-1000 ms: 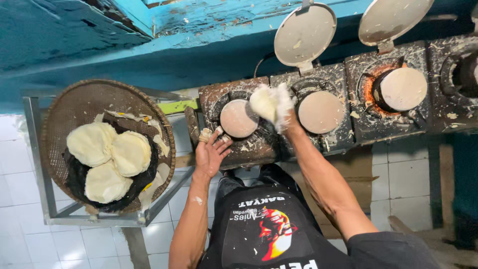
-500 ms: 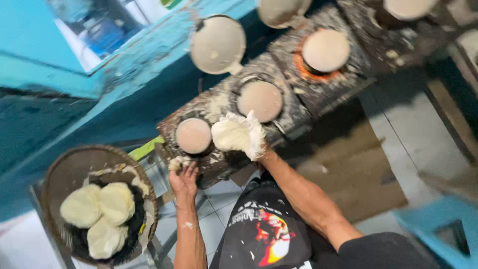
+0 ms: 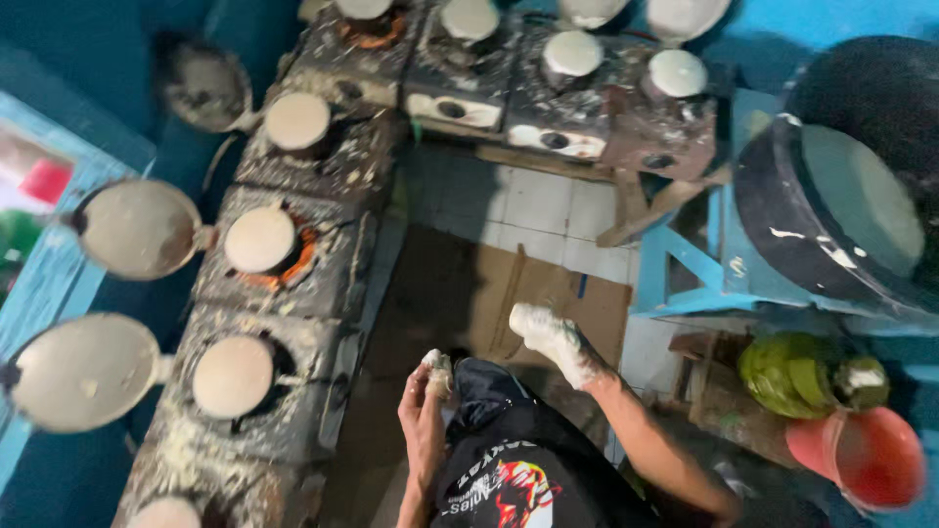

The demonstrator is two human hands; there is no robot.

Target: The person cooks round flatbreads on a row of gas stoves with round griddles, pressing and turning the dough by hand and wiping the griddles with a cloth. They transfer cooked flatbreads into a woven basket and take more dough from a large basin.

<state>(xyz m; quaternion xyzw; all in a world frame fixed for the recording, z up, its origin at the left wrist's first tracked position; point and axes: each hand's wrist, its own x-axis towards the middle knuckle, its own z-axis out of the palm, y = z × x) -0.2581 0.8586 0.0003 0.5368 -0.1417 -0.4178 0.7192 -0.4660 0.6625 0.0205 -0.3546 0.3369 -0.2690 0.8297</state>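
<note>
Nearest the camera, the left hand [image 3: 423, 416] had its grip clamped on a small lump of dough [image 3: 437, 373], held just above the person's dark apron [image 3: 509, 469]. Beside it, the right hand [image 3: 554, 337] was coated all over in white batter, its fingers drawn loosely together around nothing, hanging over the cardboard sheet [image 3: 489, 293] spread on the floor. Nothing stood between the two hands and the stoves. Along the left ran a batter-crusted stove row [image 3: 323, 323]; its nearest round pan [image 3: 233, 375] was filled with pale batter, its lid [image 3: 83, 372] swung open toward the blue wall. The next pan [image 3: 259, 240] sat over an orange glow, also full, with its lid [image 3: 139, 228] open beside it. A third filled pan [image 3: 296, 120] lay farther on. At the right edge, a red bucket [image 3: 861, 455] stood just beside a green gas cylinder [image 3: 797, 376]. Above them, a large black tub [image 3: 831, 210] rested on a blue stand [image 3: 685, 269], holding pale batter. Farthest off, another stove row [image 3: 548, 98] carried more white-filled pans.
</note>
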